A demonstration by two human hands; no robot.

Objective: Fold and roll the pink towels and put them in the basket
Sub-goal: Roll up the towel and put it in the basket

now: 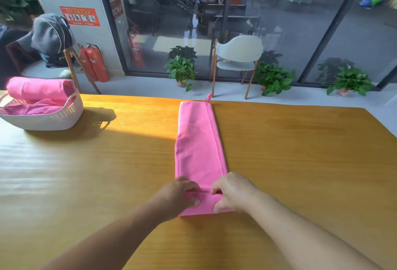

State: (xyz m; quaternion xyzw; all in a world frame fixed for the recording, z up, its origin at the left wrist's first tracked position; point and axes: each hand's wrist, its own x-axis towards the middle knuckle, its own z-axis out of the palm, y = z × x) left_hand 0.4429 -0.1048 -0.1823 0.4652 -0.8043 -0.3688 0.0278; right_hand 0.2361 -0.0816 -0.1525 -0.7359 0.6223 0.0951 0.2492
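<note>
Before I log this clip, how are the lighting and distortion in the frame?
Head view: hard sunlight washes out the table at left; the basket casts a sharp shadow rightward; wide-angle bending curves the table's far edge; the glass behind shows reflections; towel and both hands stay evenly lit.

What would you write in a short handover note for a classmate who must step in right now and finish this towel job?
Left hand and right hand: both pinch the near end of the folded towel, starting the roll.
The towel lies as a long strip on the table, its loop at the far end.
The basket stands far left on the table and already holds a rolled towel on top of more pink cloth.
Done: folding. Left: roll the strip to its far end, then place it in the basket.
</note>
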